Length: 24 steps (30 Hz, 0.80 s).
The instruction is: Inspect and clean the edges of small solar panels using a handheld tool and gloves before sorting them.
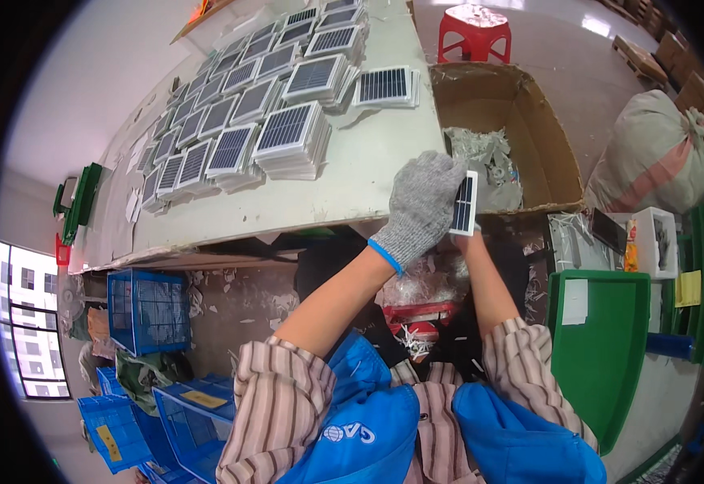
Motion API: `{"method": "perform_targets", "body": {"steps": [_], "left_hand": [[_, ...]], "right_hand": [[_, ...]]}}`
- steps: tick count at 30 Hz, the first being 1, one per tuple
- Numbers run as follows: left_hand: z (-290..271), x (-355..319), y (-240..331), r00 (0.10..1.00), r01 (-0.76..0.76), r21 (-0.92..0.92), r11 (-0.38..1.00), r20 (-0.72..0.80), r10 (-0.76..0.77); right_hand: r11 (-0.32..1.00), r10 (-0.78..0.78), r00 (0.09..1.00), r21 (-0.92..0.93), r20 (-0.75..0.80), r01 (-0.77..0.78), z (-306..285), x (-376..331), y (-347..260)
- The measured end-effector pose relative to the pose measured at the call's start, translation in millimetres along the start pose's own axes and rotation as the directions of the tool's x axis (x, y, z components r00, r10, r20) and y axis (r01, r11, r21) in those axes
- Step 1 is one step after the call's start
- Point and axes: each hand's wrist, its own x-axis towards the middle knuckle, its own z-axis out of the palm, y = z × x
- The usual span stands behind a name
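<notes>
A workshop with a pale polished floor surrounds a long off-white worktable (352, 181), its top crowded with stacks of small dark-blue gridded solar panels in white frames (287, 133) that run in rows from the near edge toward the far corner. Off the table's right end stands an open brown cardboard box (529, 105) with grey-white scraps lying inside, and a red plastic stool (474, 31) stands beyond it. Blue wire-mesh crates (146, 310) sit on the floor under the table's left part, a green plastic tray (598, 347) lies to the person's right, and a tied beige sack (658, 157) leans further right.

At the near right corner of the table, the left hand (423, 206), in a grey knitted glove with a blue cuff, is closed around one small rectangular solar panel (465, 203), held upright on edge just in front of the cardboard box. The right hand (466, 238) comes up from below and meets the panel's lower end; it is mostly hidden, so its grip cannot be told.

The panel looks light, thin and stiff, likely brittle and smooth-faced. It seems best held by its white framed edges, sparing the dark cell face from pressure or bending.
</notes>
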Motion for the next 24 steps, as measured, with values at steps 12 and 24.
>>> {"method": "perform_targets", "body": {"steps": [12, 24], "left_hand": [[-1.9, -16.7, 1.0, 0.984, 0.059, 0.054, 0.997, -0.17, -0.049], [-2.4, -7.9, -4.5, 0.99, 0.119, 0.015, 0.993, -0.076, -0.118]], "right_hand": [[0.618, -0.275, 0.928, -0.693, 0.253, 0.372, 34.9, -99.7, -34.4], [0.656, -0.313, 0.941, -0.687, 0.131, 0.313, 14.7, -148.6, 0.5]]}}
